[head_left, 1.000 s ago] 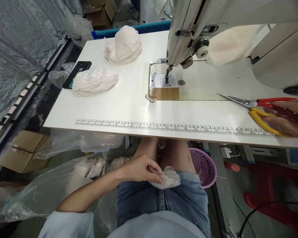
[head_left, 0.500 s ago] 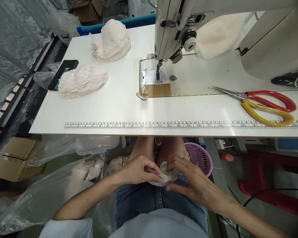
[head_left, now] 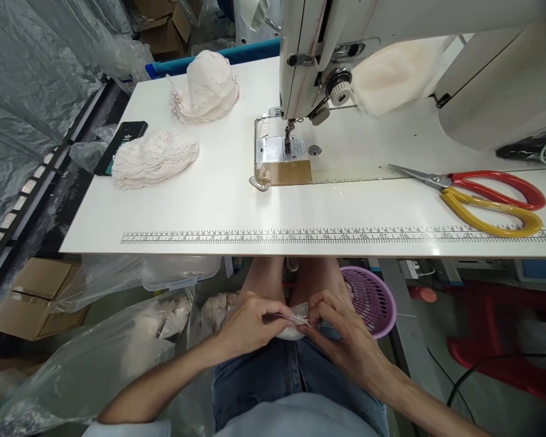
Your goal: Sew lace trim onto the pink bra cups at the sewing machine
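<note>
Over my lap, my left hand [head_left: 257, 325] pinches one edge of a small piece of white lace fabric [head_left: 292, 332]. My right hand [head_left: 339, 321] grips the other side of it between thumb and fingers. The fabric is folded between the two hands, and the fingers cover part of it. Above the hands, on the white table [head_left: 209, 206], lies a stack of white lace pieces [head_left: 155, 159]. Behind that stack sits a rounded pile of cream fabric pieces [head_left: 209, 88] with loose thread ends.
A sewing machine [head_left: 318, 67] stands on the table, its needle over the metal plate. Scissors [head_left: 491, 197] with red and yellow handles lie at the right. A phone [head_left: 121, 145] is partly under the lace stack. Below are a purple basket [head_left: 368, 300] and cardboard box [head_left: 36, 297].
My right hand has closed its thumb and fingers onto the fabric, where they were apart. The fabric is now folded tighter between both hands. The view has shifted slightly.
</note>
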`<state>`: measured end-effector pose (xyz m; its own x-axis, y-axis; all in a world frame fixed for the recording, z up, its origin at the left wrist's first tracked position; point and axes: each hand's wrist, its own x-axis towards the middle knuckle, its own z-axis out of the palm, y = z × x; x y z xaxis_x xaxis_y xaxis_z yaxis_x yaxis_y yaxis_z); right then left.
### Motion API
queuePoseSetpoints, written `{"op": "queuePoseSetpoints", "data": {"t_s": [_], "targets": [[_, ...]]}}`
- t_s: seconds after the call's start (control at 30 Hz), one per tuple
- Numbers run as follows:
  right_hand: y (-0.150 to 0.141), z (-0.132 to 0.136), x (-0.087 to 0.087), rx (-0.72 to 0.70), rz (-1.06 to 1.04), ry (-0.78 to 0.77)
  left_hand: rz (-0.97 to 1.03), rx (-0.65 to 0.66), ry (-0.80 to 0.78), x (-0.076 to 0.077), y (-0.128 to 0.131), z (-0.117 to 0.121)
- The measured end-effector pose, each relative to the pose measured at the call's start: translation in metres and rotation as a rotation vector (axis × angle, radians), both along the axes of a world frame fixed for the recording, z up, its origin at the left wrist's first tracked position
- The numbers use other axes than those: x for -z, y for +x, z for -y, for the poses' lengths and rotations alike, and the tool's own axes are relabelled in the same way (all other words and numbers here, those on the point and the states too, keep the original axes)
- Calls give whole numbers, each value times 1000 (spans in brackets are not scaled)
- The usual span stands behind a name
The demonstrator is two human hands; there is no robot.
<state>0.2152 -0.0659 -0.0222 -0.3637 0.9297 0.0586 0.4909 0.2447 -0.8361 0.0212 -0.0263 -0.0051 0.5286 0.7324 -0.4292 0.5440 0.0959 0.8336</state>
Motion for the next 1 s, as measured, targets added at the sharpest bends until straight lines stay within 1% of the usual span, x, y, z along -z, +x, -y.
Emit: {"op": "queuePoseSetpoints", "data": {"t_s": [0.1,0.17,0.3,0.37,0.47,0.57,0.67,0.73,0.83,1.0], "targets": [[-1,1,2,5,-26,27,-42,-18,46,0,1,2],[-1,3,3,17,-46,13,-38,-44,45,1,1,2],[1,4,3,82,-48,-134,6,-72,-15,1,1,0],[3,2,3,56,-44,-208,19,-57,-46,0,1,-2],[7,-2,2,-13,-48,-274,34,-39,-99,0,2,-3],[8,-6,1,-11,-66,-320,57,-48,-154,2,1,-3],[7,-9,-1,-52,-94,-382,61,-22,-195,6,1,-4],[5,-11,-3,-73,-110,-410,48,9,-197,7,1,-5],[5,-15,-4,-61,-145,-445,58,36,-193,6,1,-7],[9,-18,-2,-64,-207,-520,95,55,-215,5,0,-10]]}}
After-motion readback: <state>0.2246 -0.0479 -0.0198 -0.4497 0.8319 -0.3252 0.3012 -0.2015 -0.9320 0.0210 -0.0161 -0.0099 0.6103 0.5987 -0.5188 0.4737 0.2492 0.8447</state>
